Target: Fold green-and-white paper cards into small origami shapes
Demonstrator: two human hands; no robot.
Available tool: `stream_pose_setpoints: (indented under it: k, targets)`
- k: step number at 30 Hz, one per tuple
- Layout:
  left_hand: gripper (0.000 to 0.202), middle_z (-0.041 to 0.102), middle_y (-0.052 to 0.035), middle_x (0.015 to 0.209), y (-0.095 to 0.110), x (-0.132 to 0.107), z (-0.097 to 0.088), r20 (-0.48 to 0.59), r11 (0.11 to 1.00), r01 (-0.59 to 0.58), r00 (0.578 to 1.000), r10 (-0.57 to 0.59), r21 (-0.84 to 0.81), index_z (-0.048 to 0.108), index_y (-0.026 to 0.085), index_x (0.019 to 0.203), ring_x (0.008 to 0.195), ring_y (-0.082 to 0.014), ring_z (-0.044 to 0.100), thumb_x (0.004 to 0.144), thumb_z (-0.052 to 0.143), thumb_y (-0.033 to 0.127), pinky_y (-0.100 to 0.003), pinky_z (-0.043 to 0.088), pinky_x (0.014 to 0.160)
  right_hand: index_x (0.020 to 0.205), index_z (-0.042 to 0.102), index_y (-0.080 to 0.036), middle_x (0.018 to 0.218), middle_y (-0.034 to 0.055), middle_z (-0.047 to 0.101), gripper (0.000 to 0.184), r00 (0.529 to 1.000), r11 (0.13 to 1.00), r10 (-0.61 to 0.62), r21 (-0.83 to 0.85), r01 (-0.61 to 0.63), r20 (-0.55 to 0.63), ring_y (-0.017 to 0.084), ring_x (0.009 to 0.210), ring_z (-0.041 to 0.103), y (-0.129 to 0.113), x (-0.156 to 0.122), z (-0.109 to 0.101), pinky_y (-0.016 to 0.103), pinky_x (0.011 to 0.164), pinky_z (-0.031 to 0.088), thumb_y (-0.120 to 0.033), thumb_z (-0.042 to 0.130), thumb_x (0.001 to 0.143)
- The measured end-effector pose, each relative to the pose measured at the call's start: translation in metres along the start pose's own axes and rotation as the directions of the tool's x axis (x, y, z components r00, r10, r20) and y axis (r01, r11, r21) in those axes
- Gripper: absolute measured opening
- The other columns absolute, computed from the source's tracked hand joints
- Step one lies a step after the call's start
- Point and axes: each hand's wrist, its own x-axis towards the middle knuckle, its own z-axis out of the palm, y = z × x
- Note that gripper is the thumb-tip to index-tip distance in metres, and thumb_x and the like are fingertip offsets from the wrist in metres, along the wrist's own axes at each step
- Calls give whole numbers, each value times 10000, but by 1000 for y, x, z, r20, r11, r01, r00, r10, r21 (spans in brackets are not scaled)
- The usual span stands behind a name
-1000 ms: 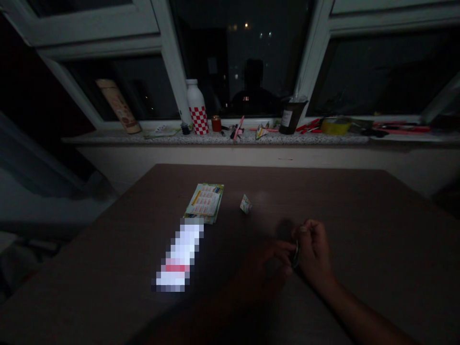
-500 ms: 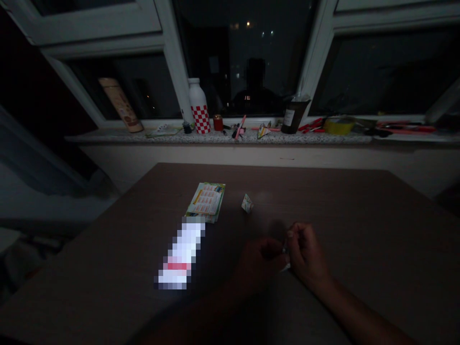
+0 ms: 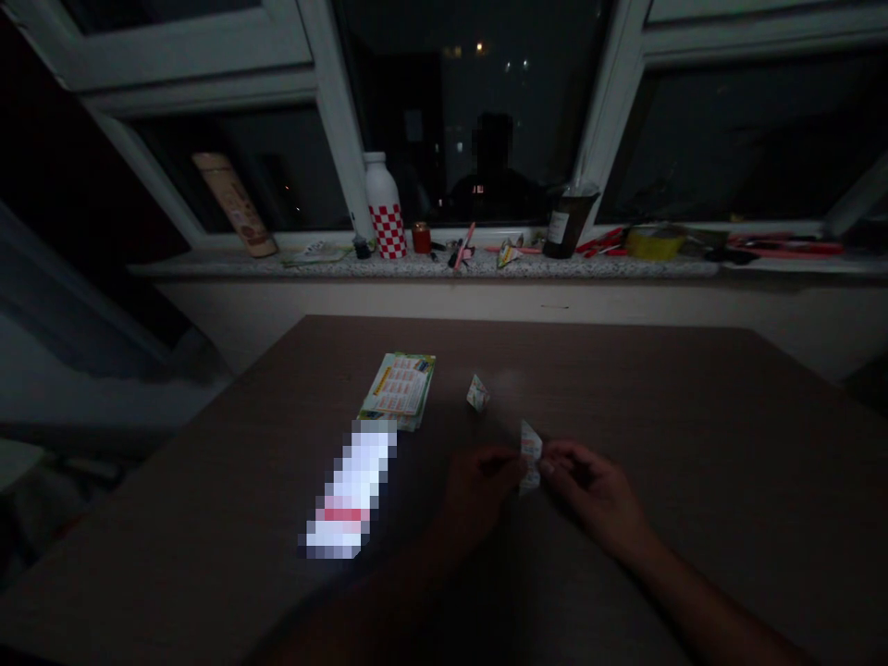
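Both my hands meet over the dark brown table, pinching a small folded piece of printed paper between them. My left hand grips its left edge and my right hand its right edge, fingers closed. The paper stands upright just above the tabletop. A little beyond it lies another small folded paper shape. A stack of printed paper sheets lies to the left of that.
A blurred white oblong object lies at the front left of the table. The windowsill behind holds a red-checked white bottle, a tan tube, a dark jar, a yellow tape roll and small clutter.
My hands moved slightly away from me and the folded paper, earlier hidden between the fingers, now stands in plain view between them. The right hand has flattened lower.
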Motion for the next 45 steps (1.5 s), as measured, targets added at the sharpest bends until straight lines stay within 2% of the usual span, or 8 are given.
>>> stream_pose_setpoints:
  k: [2, 10, 14, 21, 31, 38, 41, 45]
  targets:
    - [162, 625, 7, 614, -1, 1, -2, -9, 1000, -20, 1000, 20, -19, 707, 141, 729, 571, -115, 514, 711, 648, 292, -220, 384, 565, 819, 658, -189, 700, 22, 667, 193, 997, 999, 51, 13, -52, 53, 156, 645, 601, 1, 1, -1, 245, 602, 471, -374, 636, 767]
    - [138, 651, -8, 648, 0, -3, -1, -18, 997, -61, 998, 62, 42, 704, 144, 712, 600, -127, 541, 706, 650, 270, -216, 398, 566, 762, 694, -166, 611, 12, 666, 227, 985, 981, 145, 112, -155, 93, 121, 529, 566, 3, 2, -3, 216, 509, 421, -390, 670, 738]
    - [138, 641, -6, 653, 1, -4, -1, -11, 996, -69, 998, 70, 57, 691, 142, 724, 599, -125, 536, 714, 642, 271, -218, 399, 570, 718, 687, -158, 594, 9, 648, 241, 986, 981, 123, 135, -138, 110, 113, 515, 544, -3, 1, -2, 213, 494, 406, -397, 670, 741]
    - [153, 522, 31, 533, 4, -4, -3, 5, 998, -33, 999, 33, 50, 618, 137, 622, 504, -90, 436, 675, 651, 276, -204, 330, 499, 695, 661, -169, 566, -5, 584, 273, 995, 986, 88, 138, -94, 49, 114, 507, 493, -4, -3, 4, 218, 472, 383, -437, 651, 744]
    - [132, 491, 44, 521, 5, -6, -1, 90, 997, 9, 996, -2, -80, 547, 143, 589, 499, -83, 419, 664, 618, 225, -205, 317, 496, 700, 657, -165, 561, -18, 555, 283, 995, 985, 72, 154, -82, 71, 111, 505, 484, -1, -5, 2, 224, 493, 381, -430, 614, 790]
    - [115, 489, 42, 518, 7, -6, 2, 153, 976, 132, 983, -105, -173, 532, 146, 573, 491, -85, 420, 602, 622, 211, -216, 318, 508, 565, 562, -168, 494, -37, 472, 366, 995, 982, 81, 168, -89, 55, 95, 450, 409, -3, -6, 3, 213, 438, 325, -446, 579, 802]
    - [131, 497, 38, 530, 5, -4, 3, 164, 963, 156, 979, -121, -221, 534, 144, 578, 503, -83, 428, 604, 624, 235, -212, 330, 519, 582, 568, -169, 508, -28, 499, 359, 996, 980, 70, 180, -79, 56, 104, 461, 440, -2, -5, 2, 220, 450, 357, -444, 566, 812]
    - [164, 496, 41, 545, 1, 1, 0, 188, 944, 206, 969, -159, -260, 534, 148, 617, 503, -82, 439, 618, 635, 276, -207, 338, 500, 689, 625, -170, 589, 8, 588, 315, 997, 997, -7, 72, 1, 81, 140, 554, 547, 1, -3, -2, 254, 535, 456, -404, 509, 866]
